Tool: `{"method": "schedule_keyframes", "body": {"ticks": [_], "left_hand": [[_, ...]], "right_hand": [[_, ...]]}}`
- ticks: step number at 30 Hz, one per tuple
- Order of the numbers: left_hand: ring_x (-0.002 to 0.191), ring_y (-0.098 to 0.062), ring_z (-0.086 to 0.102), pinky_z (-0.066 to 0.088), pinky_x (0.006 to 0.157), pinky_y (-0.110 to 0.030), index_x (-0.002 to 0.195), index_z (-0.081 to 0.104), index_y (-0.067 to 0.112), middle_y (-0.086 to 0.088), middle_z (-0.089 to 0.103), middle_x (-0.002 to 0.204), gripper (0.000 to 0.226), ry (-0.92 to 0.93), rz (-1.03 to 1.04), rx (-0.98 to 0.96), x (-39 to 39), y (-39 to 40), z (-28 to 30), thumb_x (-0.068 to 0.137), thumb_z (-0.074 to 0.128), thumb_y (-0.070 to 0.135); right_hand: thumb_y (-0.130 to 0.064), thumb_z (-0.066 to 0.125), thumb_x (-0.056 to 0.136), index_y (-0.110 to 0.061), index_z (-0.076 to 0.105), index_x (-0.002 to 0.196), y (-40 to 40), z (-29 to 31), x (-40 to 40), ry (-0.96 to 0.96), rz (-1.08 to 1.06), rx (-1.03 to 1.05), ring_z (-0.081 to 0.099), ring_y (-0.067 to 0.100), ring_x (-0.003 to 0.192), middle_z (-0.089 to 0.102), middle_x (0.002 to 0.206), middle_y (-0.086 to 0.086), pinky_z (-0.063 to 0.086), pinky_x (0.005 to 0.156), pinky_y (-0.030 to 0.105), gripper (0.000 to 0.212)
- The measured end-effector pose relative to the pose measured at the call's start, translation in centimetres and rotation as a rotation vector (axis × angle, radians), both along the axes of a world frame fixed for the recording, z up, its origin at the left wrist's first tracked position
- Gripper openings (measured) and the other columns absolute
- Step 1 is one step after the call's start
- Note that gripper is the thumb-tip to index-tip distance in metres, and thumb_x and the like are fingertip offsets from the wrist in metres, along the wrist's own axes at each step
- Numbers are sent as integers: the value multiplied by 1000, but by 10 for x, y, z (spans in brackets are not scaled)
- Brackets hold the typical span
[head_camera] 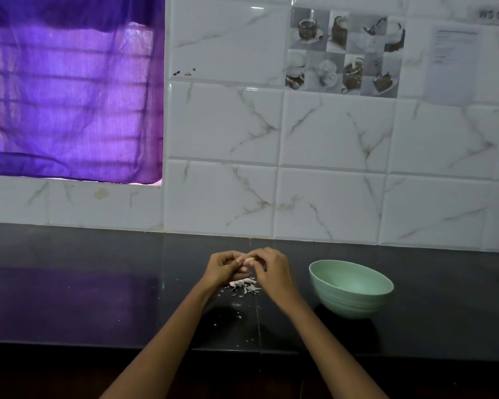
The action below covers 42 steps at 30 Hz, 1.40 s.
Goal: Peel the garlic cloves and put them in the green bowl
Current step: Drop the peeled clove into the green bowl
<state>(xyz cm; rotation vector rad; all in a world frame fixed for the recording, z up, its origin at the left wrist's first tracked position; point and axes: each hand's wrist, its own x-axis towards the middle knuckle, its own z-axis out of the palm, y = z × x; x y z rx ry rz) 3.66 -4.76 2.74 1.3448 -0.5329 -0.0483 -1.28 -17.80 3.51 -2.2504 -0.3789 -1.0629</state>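
A purple sheer curtain [69, 90] hangs at far left. On the dark glossy surface [98, 283], the left hand [224, 267] and right hand [271, 272] meet, fingers of both curled around a small pale garlic clove [249, 259], seemingly half peeled. White papery peel scraps [244, 286] lie beneath. The pale green ribbed bowl [350, 287] stands just right.

I pinch a pale garlic clove [249, 259] between my left hand [224, 267] and right hand [271, 269], its papery skins [244, 286] scattered below at six o'clock, the empty, upright green bowl [350, 287] at three o'clock.
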Motion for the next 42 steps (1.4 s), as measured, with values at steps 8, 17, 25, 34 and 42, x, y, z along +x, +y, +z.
{"method": "schedule_keyframes", "body": {"ticks": [8,17,25,34,42], "left_hand": [[72,-18,63,58,61,-23,106,57,-3,-14,60,88,18,108,-45,20,-45,-59,6,92,55,9],[70,-24,64,58,55,-30,96,63,-7,-18,59,92,45,194,-66,196,-71,-124,9,90,57,37],[60,-28,63,56,44,-29,80,56,-4,-17,51,91,23,217,20,174,-77,-131,10,92,55,16],[48,-21,64,58,50,-31,85,57,-5,-17,55,96,25,212,89,192,-70,-139,10,92,56,19],[52,-18,57,59,67,-42,87,65,4,-12,59,76,13,-76,240,300,-42,-70,18,91,57,14]], "right_hand": [[-19,63,86,-14,59,89,-41,44,-51,-71,-142,34,61,20,77,65,83,3,49,70,33,7],[-23,70,78,-20,62,73,-122,38,-85,111,-344,269,60,16,68,61,67,-7,47,66,30,10],[-5,53,87,-5,70,91,-138,25,-88,111,-380,303,64,21,86,71,90,7,46,77,29,17],[-2,53,86,-2,69,88,-141,25,-75,41,-421,260,64,31,83,71,86,13,48,77,36,15],[-3,54,88,-1,66,92,-106,46,-58,-77,-333,-27,62,30,81,68,85,13,47,75,36,13]]}}
